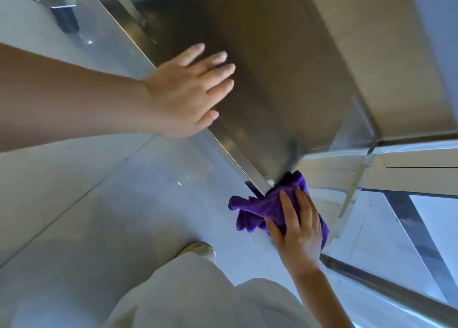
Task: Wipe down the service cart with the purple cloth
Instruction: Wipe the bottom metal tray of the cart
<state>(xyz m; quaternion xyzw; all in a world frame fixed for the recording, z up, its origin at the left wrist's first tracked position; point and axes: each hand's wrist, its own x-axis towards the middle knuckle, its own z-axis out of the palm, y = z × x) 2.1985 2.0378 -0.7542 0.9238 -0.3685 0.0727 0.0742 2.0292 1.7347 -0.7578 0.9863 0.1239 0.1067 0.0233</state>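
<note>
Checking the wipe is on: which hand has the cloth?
The right hand, low by the cart's corner, presses the purple cloth there. The left hand lies flat and bare on the cart's edge.

We've got just the one view here, a wide-angle camera worn on the head, tipped steeply forward and down. We're looking along the steel service cart [260, 79], which runs slantwise from upper left to lower right, close under us, and the frame is rolled hard to one side. The grey floor [99, 191] fills the left, and our own pale trouser leg [198, 290] and shoe [198, 249] sit at the bottom edge. Both arms reach in near the lens, and straight lines bow toward the edges.
</note>
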